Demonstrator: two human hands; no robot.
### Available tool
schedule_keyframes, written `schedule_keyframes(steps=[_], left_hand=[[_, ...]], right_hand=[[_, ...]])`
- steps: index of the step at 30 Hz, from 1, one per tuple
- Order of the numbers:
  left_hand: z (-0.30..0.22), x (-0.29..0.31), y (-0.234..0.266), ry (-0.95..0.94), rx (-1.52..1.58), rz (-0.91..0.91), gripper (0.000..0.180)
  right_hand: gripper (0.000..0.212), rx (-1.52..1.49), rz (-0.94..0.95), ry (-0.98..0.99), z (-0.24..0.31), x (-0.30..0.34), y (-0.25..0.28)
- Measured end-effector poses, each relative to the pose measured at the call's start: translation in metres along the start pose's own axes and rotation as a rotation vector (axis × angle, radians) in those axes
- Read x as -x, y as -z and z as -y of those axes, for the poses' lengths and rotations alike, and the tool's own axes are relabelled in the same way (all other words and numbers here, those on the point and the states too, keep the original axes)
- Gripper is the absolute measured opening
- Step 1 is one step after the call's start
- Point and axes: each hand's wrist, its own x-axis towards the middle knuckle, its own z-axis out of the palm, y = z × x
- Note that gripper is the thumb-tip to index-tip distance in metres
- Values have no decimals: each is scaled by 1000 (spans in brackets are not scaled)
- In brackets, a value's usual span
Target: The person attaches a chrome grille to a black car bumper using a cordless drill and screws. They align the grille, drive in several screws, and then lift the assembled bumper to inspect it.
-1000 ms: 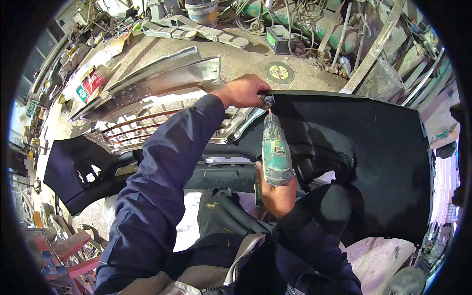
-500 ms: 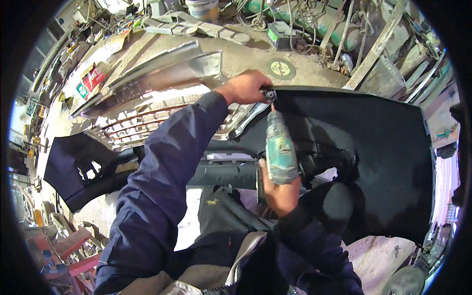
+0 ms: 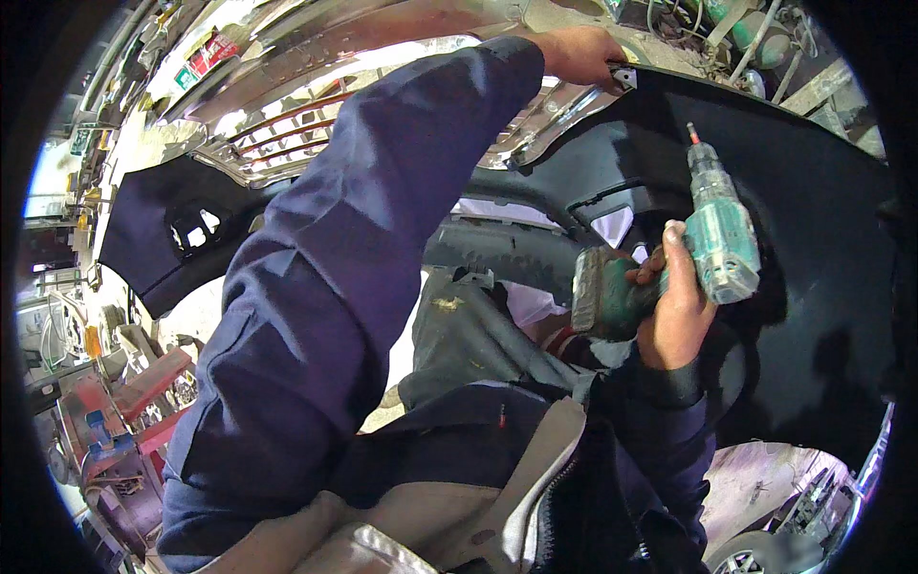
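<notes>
My right hand (image 3: 677, 311) is closed around the grip of a green cordless drill (image 3: 722, 234). The drill's reddish bit points away from me and stands clear of the panel. A large black car bumper (image 3: 813, 220) stretches across in front of me, with cut-out openings in it. At its far edge, my left hand (image 3: 583, 55) grips the corner beside a small metal bracket (image 3: 624, 78); its fingertips are partly hidden. The drill's battery end (image 3: 601, 292) hangs over the bumper's inner side.
Beyond the bumper lie a long metal panel (image 3: 335, 48) and a slatted frame (image 3: 287, 134). A green gas cylinder (image 3: 765, 43) and scrap lie at the far right. Red metal stands (image 3: 158, 392) are at the near left, and a wheel (image 3: 746, 555) shows at the near right.
The drill has come away from the bracket at the bumper's edge, back toward me and right. My left hand stays at that edge. The view has shifted, and more of the drill's battery shows.
</notes>
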Motion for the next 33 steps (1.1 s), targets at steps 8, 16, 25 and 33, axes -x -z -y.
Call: schedule_keyframes(steps=[8, 16, 25, 33], left_hand=[[22, 0, -8, 141, 128, 151, 48], [70, -24, -84, 145, 201, 316, 46], [120, -54, -217, -3, 163, 442, 46], [112, 19, -233, 151, 170, 120, 65]], right_hand=[[20, -129, 39, -166, 34, 64, 7], [26, -171, -81, -413, 63, 84, 14], [37, -347, -84, -653, 65, 61, -2], [36, -376, -114, -723, 64, 57, -17]])
